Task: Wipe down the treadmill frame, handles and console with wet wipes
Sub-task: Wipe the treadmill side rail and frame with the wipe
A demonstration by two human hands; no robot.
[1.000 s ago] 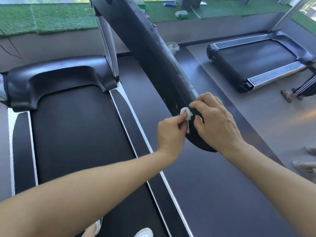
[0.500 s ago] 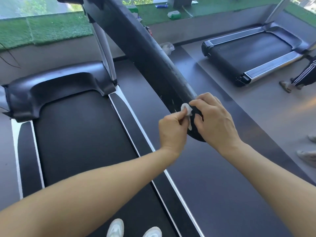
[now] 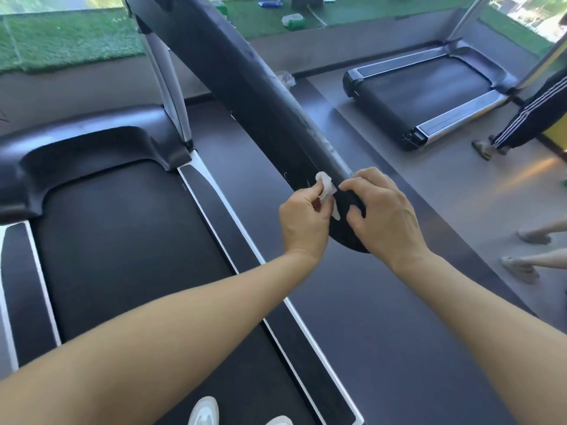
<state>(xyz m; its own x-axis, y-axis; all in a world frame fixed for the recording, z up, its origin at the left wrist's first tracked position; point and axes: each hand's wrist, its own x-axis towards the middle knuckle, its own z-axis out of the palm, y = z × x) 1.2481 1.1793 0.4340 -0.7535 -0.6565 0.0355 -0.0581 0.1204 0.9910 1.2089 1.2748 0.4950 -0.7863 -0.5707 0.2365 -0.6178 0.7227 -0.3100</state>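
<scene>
Pinching the crumpled wet wipe (image 3: pixel 325 186), the left hand (image 3: pixel 302 222) has slid slightly up the handle (image 3: pixel 260 96); right hand (image 3: pixel 383 216) fingers stay curled around its end.

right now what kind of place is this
Most likely a gym. The person stands on a treadmill belt, a second treadmill sits across the floor, and the left hand pinches a wet wipe against the black handrail.

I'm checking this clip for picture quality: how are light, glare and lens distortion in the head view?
Head view: bright daylight from the windows, washed out at top right; soft sheen on the treadmill handle; wide-angle bending of straight rails near the edges; left hand, wet wipe and right hand look sharp.
</scene>
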